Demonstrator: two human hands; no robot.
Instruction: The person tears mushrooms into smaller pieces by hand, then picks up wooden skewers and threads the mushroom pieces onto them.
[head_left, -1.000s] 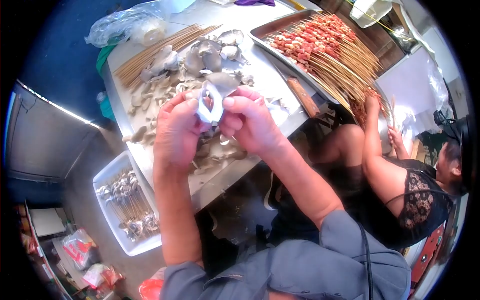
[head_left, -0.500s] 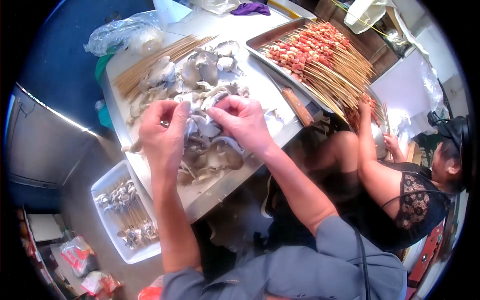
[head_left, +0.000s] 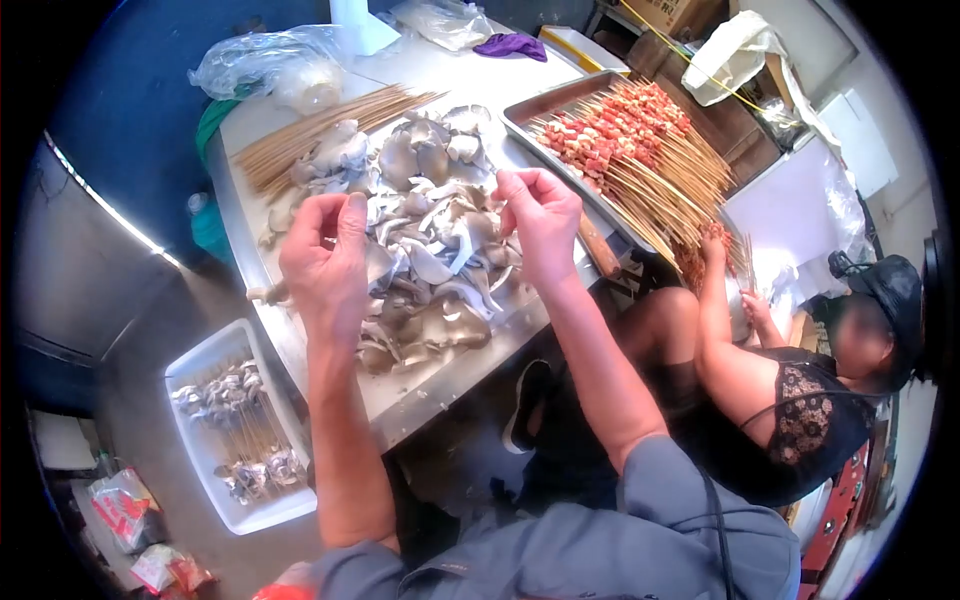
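Over the left side of the mushroom pile, my left hand has its fingers curled and thumb pressed against them; what it pinches, if anything, cannot be made out. My right hand is pinched closed above the pile's right edge, its contents also hidden or too small to name. Between the hands lie torn grey mushroom pieces, with larger whole caps behind them. Bare wooden skewers lie at the table's back left.
A metal tray holds red meat skewers; a wooden-handled knife lies beside it. At lower left stands a white bin of mushroom skewers. A seated co-worker handles skewers at right. A clear plastic bag lies at back left.
My hands held a mushroom together, then came down over the pile. They have now moved apart, the right one going up and right, and the mushroom between them is gone.
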